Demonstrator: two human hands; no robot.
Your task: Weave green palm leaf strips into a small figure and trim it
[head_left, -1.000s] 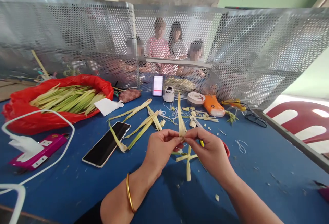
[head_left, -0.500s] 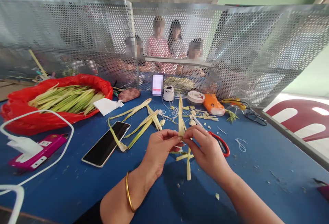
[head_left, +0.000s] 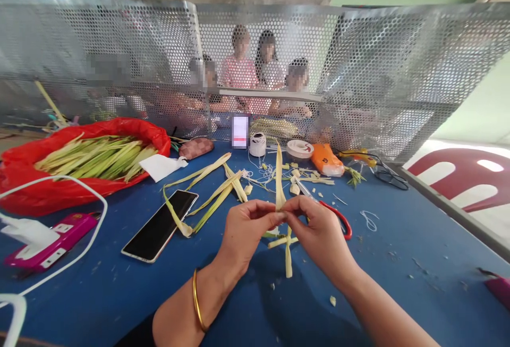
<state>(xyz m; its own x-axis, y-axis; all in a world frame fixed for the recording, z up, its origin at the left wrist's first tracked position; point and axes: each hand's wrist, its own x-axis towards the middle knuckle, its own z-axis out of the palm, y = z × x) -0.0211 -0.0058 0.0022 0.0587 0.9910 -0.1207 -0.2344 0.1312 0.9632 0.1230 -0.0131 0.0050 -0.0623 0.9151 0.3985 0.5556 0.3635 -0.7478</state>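
My left hand and my right hand meet over the middle of the blue table. Both pinch the lower end of a pale yellow corn husk strip, whose pointed tip stands up. Fingers cover the pinched end. Just below them shows a cross-shaped husk piece; whether it hangs from the held strip or lies on the table I cannot tell. Scissors with red handles lie partly behind my right hand. Left of my left hand, more husk strips rest beside and over a dark phone.
A red plastic bag holds many husks. Nearby are a magenta power strip and white cable. Farther back stand a thread spool, a tape roll, an orange packet and a lit phone. Beyond a perforated metal screen are several people.
The whole view shifts slightly left. My fingertips draw closer together on the husk strip, and the strip's tip stands a little higher.
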